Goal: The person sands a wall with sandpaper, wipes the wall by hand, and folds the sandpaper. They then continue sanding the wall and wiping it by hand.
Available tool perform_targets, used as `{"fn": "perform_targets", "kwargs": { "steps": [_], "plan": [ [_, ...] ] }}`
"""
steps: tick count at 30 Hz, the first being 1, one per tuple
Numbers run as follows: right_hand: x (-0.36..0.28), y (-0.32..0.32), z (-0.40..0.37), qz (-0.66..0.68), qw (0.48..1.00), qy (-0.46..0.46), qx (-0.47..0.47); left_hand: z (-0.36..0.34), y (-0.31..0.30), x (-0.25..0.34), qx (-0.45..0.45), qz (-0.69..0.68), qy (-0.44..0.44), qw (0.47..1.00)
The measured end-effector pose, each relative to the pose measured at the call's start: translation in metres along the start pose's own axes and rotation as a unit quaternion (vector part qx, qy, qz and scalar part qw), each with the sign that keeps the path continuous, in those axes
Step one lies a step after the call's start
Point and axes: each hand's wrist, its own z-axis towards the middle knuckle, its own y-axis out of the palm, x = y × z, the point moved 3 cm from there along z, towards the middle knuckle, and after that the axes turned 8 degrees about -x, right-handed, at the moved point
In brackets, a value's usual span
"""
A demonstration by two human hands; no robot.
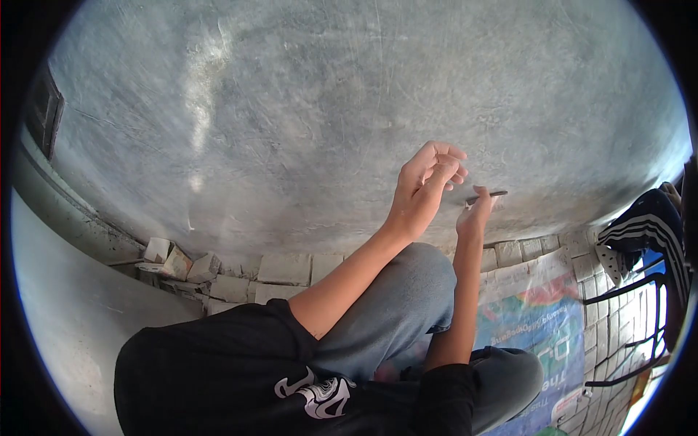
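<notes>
My left hand (430, 178) is raised in front of a grey plastered wall (327, 109), its fingers loosely bent and apart with nothing in them. Lower and to the right, my right hand (476, 213) grips a thin, dark, flat strip (488, 197) that lies close against the lower part of the wall. Its exact kind is too small to make out. Pale dust shows on the fingers of both hands. My bent knee in blue jeans (418, 291) rises below the left forearm.
Broken blocks (174, 261) lie at the left by the wall's foot. Pale paving bricks (283, 269) line the ground. A printed banner (538, 320) is spread at the right. Beyond it are a dark metal chair frame (625, 291) and a person's striped trouser leg (647, 229).
</notes>
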Motion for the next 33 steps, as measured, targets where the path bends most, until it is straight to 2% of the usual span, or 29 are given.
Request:
{"fn": "perform_targets", "kwargs": {
  "steps": [1,3,4,7,8,9,11,12,13,15,16,17,18,19,21,24,26,27,29,31,32,33],
  "plan": [
    [0.001,-0.004,0.007,0.002,1.000,-0.002,0.000,0.001,0.000,-0.002,0.001,0.000,0.000,1.000],
    [0.010,-0.029,0.035,-0.019,0.997,0.001,-0.072,0.000,-0.001,-0.002,0.002,0.005,-0.004,1.000],
    [0.003,-0.041,0.035,0.014,0.994,-0.009,-0.111,-0.001,-0.001,0.000,0.000,0.011,0.000,1.000],
    [-0.012,-0.032,0.009,-0.028,0.993,-0.049,-0.104,0.000,-0.003,0.001,-0.003,0.018,0.012,1.000],
    [0.005,-0.031,0.010,-0.111,0.990,-0.037,-0.082,0.001,-0.003,-0.001,-0.005,0.020,0.015,1.000],
    [0.019,-0.029,0.012,-0.114,0.989,-0.039,-0.079,0.001,-0.002,-0.002,-0.006,0.015,0.014,1.000],
    [0.032,-0.030,0.017,-0.286,0.949,-0.134,-0.010,0.003,-0.004,-0.004,0.007,0.036,-0.007,0.999],
    [0.022,-0.037,0.022,-0.234,0.968,-0.064,-0.058,0.004,-0.004,-0.005,0.000,0.037,-0.008,0.999],
    [0.014,-0.047,0.025,-0.231,0.970,-0.061,-0.052,0.003,-0.004,-0.005,0.000,0.029,-0.004,1.000],
    [0.003,-0.057,0.035,-0.233,0.966,-0.005,-0.107,0.002,-0.006,-0.004,0.000,0.022,0.001,1.000],
    [0.009,-0.053,0.032,-0.188,0.971,0.014,-0.148,0.002,-0.006,-0.004,-0.002,0.021,0.002,1.000],
    [0.013,-0.041,0.022,-0.190,0.970,0.011,-0.148,0.003,-0.005,-0.004,-0.002,0.019,0.004,1.000],
    [0.016,-0.028,0.011,-0.342,0.935,-0.052,-0.077,0.004,-0.005,-0.005,-0.001,0.016,0.006,1.000],
    [0.016,-0.017,0.001,-0.481,0.869,-0.113,-0.002,0.005,-0.005,-0.007,0.002,0.021,0.001,1.000],
    [0.009,-0.014,0.001,-0.453,0.887,-0.088,-0.027,0.006,-0.005,-0.007,0.003,0.030,-0.004,1.000],
    [0.006,-0.037,0.019,-0.511,0.855,-0.070,-0.043,0.000,-0.004,-0.004,0.009,0.027,-0.005,1.000],
    [0.011,-0.043,0.029,-0.462,0.883,0.013,-0.086,0.001,-0.004,0.000,-0.003,0.040,-0.013,0.999],
    [0.007,-0.031,0.017,-0.463,0.882,0.013,-0.088,0.001,-0.005,-0.001,-0.001,0.040,-0.014,0.999],
    [0.004,-0.011,-0.002,-0.453,0.891,-0.015,-0.030,0.003,-0.008,-0.002,0.006,0.055,-0.009,0.998],
    [0.006,-0.028,0.020,-0.457,0.888,-0.031,-0.027,0.005,-0.008,-0.003,0.004,0.046,-0.011,0.999],
    [0.012,-0.046,0.038,-0.391,0.915,0.031,-0.091,0.002,-0.009,-0.003,0.008,0.037,-0.016,0.999],
    [0.008,-0.046,0.036,-0.382,0.916,0.056,-0.107,0.000,-0.010,-0.002,0.011,0.039,-0.016,0.999]
  ]
}}
